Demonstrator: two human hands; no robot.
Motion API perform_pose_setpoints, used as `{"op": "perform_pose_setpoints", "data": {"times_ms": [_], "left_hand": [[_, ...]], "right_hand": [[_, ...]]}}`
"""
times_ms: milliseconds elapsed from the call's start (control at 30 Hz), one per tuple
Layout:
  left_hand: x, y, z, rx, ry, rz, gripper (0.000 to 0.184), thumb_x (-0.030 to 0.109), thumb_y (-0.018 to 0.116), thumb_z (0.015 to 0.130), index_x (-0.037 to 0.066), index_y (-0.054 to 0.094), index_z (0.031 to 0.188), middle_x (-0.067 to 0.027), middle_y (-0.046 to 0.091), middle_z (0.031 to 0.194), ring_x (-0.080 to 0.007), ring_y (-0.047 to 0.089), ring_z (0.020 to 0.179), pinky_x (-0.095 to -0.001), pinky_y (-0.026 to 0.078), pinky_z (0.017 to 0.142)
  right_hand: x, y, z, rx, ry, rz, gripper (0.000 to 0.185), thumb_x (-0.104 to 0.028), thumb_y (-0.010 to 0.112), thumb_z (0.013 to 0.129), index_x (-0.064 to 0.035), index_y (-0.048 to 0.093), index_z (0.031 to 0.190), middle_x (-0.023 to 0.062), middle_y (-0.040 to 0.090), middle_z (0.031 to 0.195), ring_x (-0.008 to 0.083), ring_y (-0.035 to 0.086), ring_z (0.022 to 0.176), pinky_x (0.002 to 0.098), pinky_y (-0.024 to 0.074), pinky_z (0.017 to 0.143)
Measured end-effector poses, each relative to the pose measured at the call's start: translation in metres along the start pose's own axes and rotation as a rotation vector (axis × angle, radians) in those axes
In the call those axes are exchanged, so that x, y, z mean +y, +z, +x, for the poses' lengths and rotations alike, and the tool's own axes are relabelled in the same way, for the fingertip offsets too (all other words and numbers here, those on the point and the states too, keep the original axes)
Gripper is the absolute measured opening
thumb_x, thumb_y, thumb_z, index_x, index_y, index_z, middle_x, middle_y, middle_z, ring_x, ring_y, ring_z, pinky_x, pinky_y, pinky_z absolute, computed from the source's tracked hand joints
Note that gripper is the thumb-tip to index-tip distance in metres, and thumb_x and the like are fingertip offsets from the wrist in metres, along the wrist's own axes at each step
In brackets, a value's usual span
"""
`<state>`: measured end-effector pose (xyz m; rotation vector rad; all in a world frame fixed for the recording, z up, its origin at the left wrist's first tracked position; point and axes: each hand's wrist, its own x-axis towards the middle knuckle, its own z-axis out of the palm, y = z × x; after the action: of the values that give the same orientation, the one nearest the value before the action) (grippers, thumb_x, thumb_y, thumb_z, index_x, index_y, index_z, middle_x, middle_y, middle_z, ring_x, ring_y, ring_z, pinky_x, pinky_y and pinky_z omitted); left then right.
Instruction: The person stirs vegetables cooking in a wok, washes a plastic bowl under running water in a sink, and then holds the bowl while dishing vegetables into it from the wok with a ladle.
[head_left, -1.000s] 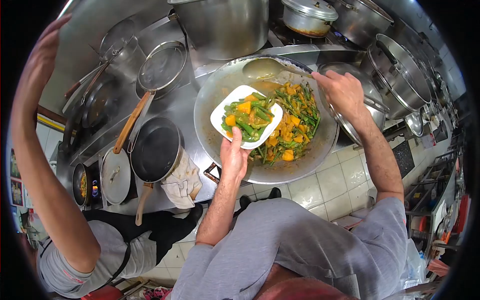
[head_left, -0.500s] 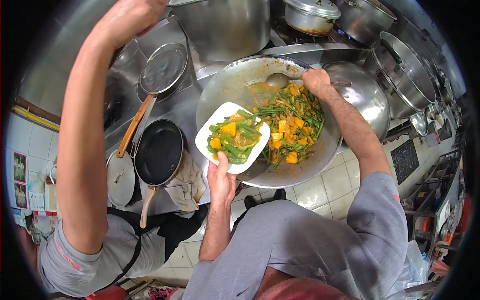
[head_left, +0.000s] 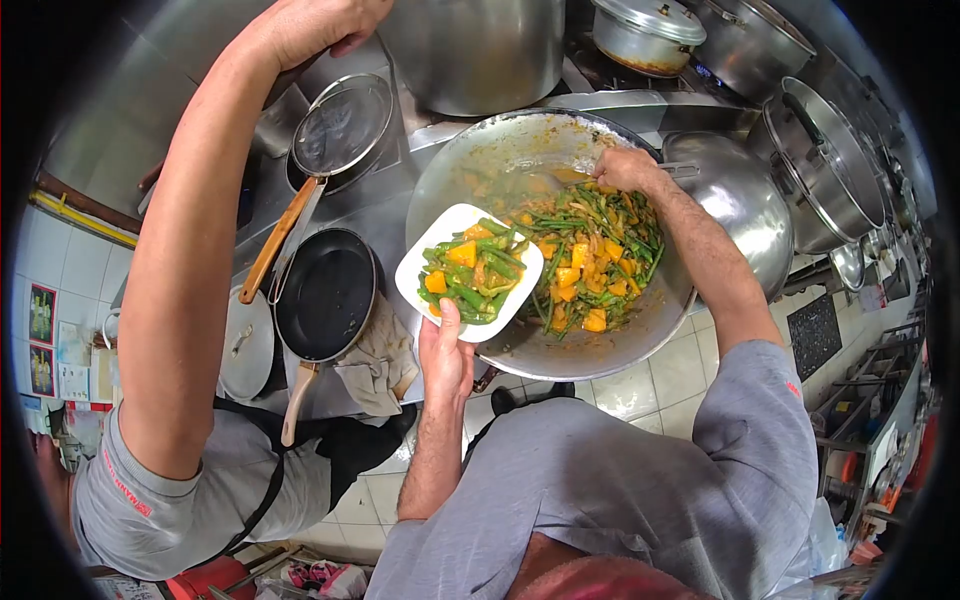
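My left hand [head_left: 446, 360] grips the near edge of a white square plate [head_left: 408, 283] that carries green beans and orange chunks. The plate overlaps the left rim of a large wok [head_left: 640, 347]. Inside the wok, a heap of cooked green vegetables [head_left: 603, 240] with orange pieces lies to the right, with some sauce at the back. My right hand [head_left: 627, 170] is closed round the ladle's handle [head_left: 680, 170] above the back of the heap. The ladle's bowl is low in the wok, mostly hidden by steam and sauce.
A co-worker's arm [head_left: 190, 250] reaches up at the left. A black frying pan [head_left: 325, 295], a cloth [head_left: 378, 365] and a wood-handled strainer [head_left: 343, 125] lie left of the wok. A domed metal lid [head_left: 745, 210] is on the right; a tall pot [head_left: 475, 50] stands behind.
My right hand has moved left and lowered the ladle into the wok. My left hand has shifted the plate left and nearer to me. The co-worker's arm has swung right.
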<state>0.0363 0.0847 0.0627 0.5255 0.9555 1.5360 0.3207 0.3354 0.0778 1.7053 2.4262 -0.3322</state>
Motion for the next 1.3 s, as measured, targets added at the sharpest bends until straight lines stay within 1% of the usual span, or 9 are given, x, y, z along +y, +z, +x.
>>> {"op": "perform_pose_setpoints", "data": {"times_ms": [133, 200, 400, 467, 800, 933, 1067, 1267, 1300], "left_hand": [[-0.003, -0.008, 0.012, -0.092, -0.064, 0.007, 0.047, 0.028, 0.046, 0.096, 0.003, 0.032, 0.134, -0.0124, 0.045, 0.133, -0.0249, 0.046, 0.122, -0.0446, 0.042, 0.1], [-0.004, -0.007, 0.016, -0.115, -0.077, -0.003, 0.046, 0.028, 0.047, 0.096, 0.003, 0.033, 0.133, -0.0123, 0.047, 0.132, -0.0244, 0.048, 0.12, -0.0441, 0.044, 0.098], [-0.006, 0.007, 0.03, -0.142, -0.083, -0.035, 0.044, 0.027, 0.049, 0.095, 0.004, 0.036, 0.131, -0.0118, 0.05, 0.126, -0.0231, 0.053, 0.113, -0.0427, 0.049, 0.091], [-0.007, 0.012, 0.034, -0.152, -0.082, -0.044, 0.043, 0.026, 0.05, 0.095, 0.004, 0.037, 0.13, -0.0116, 0.052, 0.125, -0.0226, 0.055, 0.111, -0.0422, 0.051, 0.089], [-0.019, 0.034, 0.048, -0.137, -0.123, -0.047, 0.044, 0.031, 0.052, 0.094, 0.005, 0.04, 0.127, -0.0112, 0.055, 0.12, -0.0221, 0.059, 0.106, -0.0409, 0.055, 0.084], [-0.023, 0.039, 0.046, -0.207, -0.151, 0.009, 0.056, 0.039, 0.05, 0.093, 0.004, 0.033, 0.133, -0.0129, 0.047, 0.13, -0.0253, 0.053, 0.115, -0.0422, 0.052, 0.09], [-0.024, 0.04, 0.04, -0.241, -0.171, -0.035, 0.055, 0.038, 0.049, 0.094, 0.004, 0.033, 0.133, -0.0129, 0.048, 0.13, -0.0256, 0.053, 0.115, -0.0417, 0.052, 0.089], [-0.033, 0.04, 0.032, -0.226, -0.185, -0.059, 0.053, 0.037, 0.049, 0.094, 0.005, 0.034, 0.133, -0.0129, 0.048, 0.129, -0.0258, 0.053, 0.115, -0.042, 0.052, 0.09], [-0.035, 0.04, 0.03, -0.213, -0.178, -0.087, 0.051, 0.036, 0.051, 0.093, 0.004, 0.035, 0.131, -0.0132, 0.049, 0.127, -0.0254, 0.054, 0.113, -0.0422, 0.052, 0.089]], "right_hand": [[0.031, 0.016, 0.015, -0.04, 0.004, 0.124, 0.031, -0.022, 0.068, 0.075, -0.0183, 0.069, 0.105, 0.0089, 0.067, 0.104, 0.0235, 0.063, 0.099, 0.0372, 0.0491, 0.085], [0.051, 0.033, 0.027, -0.035, -0.033, 0.413, 0.032, -0.02, 0.069, 0.074, -0.0141, 0.068, 0.106, 0.0096, 0.067, 0.103, 0.0235, 0.063, 0.098, 0.0365, 0.0487, 0.085], [0.022, -0.031, -0.028, 0.099, 0.083, 0.263, 0.031, -0.019, 0.068, 0.079, -0.0085, 0.067, 0.108, 0.0116, 0.068, 0.101, 0.0237, 0.064, 0.094, 0.0344, 0.0485, 0.083], [0.023, -0.048, -0.041, 0.103, 0.107, 0.241, 0.03, -0.022, 0.068, 0.08, -0.0133, 0.067, 0.108, 0.0089, 0.067, 0.105, 0.0232, 0.063, 0.098, 0.0354, 0.0485, 0.085], [-0.019, -0.098, -0.134, 0.16, -0.171, 0.312, 0.026, -0.019, 0.066, 0.082, -0.0102, 0.068, 0.106, 0.0115, 0.068, 0.097, 0.0239, 0.066, 0.091, 0.035, 0.0504, 0.079], [-0.053, -0.086, -0.169, 0.3, -0.156, 0.031, 0.02, -0.017, 0.065, 0.081, -0.0134, 0.07, 0.1, 0.0088, 0.069, 0.092, 0.0279, 0.065, 0.083, 0.0387, 0.0512, 0.072], [-0.06, -0.071, -0.187, 0.544, -0.225, -0.288, 0.031, -0.012, 0.061, 0.075, -0.018, 0.065, 0.105, 0.0029, 0.063, 0.077, 0.0238, 0.063, 0.068, 0.0371, 0.047, 0.063], [-0.063, -0.048, -0.198, 0.671, -0.232, -0.428, 0.037, -0.01, 0.06, 0.071, -0.0179, 0.061, 0.108, 0.0019, 0.056, 0.073, 0.0188, 0.06, 0.06, 0.0338, 0.0433, 0.059], [-0.06, -0.049, -0.2, 0.713, -0.241, -0.388, 0.038, -0.008, 0.059, 0.072, -0.0169, 0.06, 0.108, 0.0029, 0.058, 0.075, 0.0218, 0.059, 0.06, 0.0354, 0.044, 0.058]]}}
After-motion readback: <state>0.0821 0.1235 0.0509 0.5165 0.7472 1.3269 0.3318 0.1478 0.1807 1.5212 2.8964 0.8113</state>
